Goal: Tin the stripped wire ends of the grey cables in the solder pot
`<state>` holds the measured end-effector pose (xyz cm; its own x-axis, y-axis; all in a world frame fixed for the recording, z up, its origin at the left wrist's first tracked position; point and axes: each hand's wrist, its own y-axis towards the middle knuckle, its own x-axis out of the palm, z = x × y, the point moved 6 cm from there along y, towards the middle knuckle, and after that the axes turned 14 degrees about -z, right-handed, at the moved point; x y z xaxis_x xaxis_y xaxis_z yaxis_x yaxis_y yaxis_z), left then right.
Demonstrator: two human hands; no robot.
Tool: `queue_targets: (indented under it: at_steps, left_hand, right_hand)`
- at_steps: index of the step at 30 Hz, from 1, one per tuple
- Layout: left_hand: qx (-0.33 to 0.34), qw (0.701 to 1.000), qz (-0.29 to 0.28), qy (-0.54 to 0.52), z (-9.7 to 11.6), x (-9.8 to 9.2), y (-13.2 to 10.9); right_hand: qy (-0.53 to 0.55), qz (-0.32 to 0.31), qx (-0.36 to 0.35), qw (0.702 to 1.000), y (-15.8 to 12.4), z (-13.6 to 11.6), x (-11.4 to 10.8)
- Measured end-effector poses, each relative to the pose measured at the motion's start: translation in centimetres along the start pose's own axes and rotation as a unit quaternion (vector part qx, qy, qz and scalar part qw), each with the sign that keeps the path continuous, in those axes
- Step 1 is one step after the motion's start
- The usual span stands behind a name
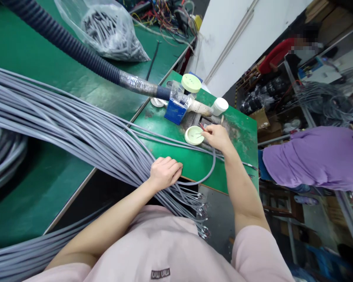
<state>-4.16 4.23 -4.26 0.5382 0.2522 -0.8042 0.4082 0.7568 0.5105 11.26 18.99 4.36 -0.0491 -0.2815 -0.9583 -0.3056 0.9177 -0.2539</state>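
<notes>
The left hand (pixel 165 173) lies open on grey cables (pixel 76 121) at twelve o'clock; the right hand (pixel 217 138) pinches a wire (pixel 202 127) over a dish (pixel 190 138) at one.

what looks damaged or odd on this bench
The dark corrugated hose has a stretch bound in shiny tape, like a repair, and the green bench top by the right hand is stained and scuffed.

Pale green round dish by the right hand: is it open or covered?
Open: the pale green round dish has no lid on it, so its hollow shows, with thin wire ends over it beside the right hand.
</notes>
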Motion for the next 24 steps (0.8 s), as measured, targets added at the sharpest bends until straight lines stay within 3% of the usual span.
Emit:
queue_targets:
  at_steps: [9, 15, 18, 21, 24]
  left_hand:
    - [0.003, 1.0, 0.0, 0.004, 0.0, 0.0, -0.1]
    - [0.003, 1.0, 0.001, -0.002, 0.0, -0.1, 0.0]
    - [0.003, 1.0, 0.0, -0.006, -0.1, 0.0, -0.1]
    - [0.004, 1.0, 0.004, -0.003, 0.0, 0.0, -0.1]
    - [0.002, 1.0, 0.009, 0.0, 0.0, 0.0, -0.1]
  right_hand:
    - [-0.125, -0.048, 0.026, 0.991, 1.5, -2.1, 2.1]
    - [-0.139, -0.039, 0.018, 0.989, 1.3, -2.4, 1.5]
    - [-0.087, -0.005, 0.025, 0.996, 0.6, -0.9, 0.0]
    - [-0.012, 0.05, 0.061, 0.997, -0.1, 2.1, -1.7]
    - [0.034, 0.069, 0.109, 0.991, 0.1, 5.3, -2.0]
